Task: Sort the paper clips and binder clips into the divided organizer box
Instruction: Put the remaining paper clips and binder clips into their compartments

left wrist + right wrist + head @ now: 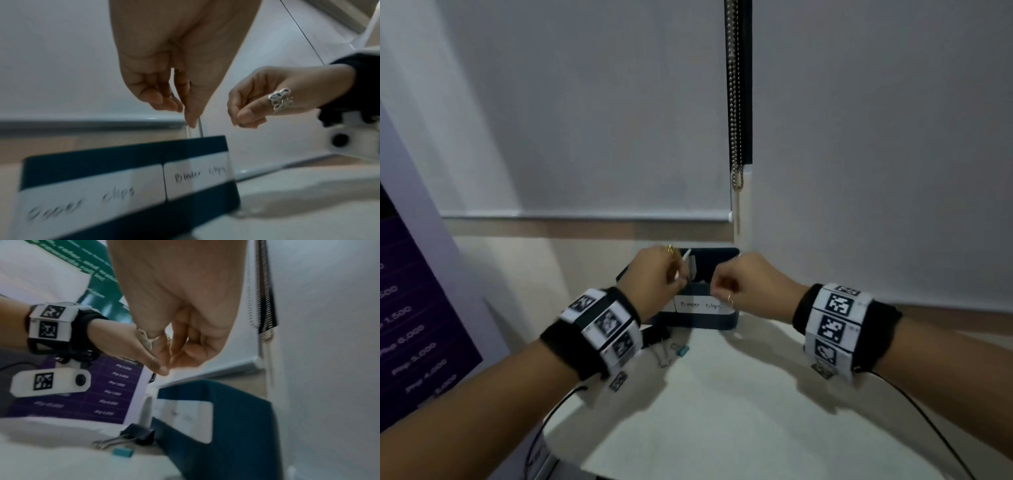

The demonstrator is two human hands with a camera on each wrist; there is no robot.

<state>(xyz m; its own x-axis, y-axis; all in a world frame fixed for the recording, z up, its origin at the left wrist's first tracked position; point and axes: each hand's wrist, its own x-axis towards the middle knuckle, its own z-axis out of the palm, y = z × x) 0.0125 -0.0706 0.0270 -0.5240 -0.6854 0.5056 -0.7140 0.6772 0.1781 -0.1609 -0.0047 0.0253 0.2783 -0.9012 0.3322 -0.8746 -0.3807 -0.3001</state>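
Observation:
A dark blue organizer box stands at the back of the white table, with labels "Paper clips" on its left half and "Binder clips" on its right half. My left hand hovers over the box and pinches a thin white paper clip that points down toward the rim. My right hand hangs over the binder-clip side with its fingers curled and tips together; I see nothing between them. In front of the box lie a black binder clip and a small teal binder clip.
A purple printed poster leans at the left. Behind the box are a roller blind and its bead chain. Black cables run from both wristbands over the white table. Another clip with silver handles lies beside the teal one.

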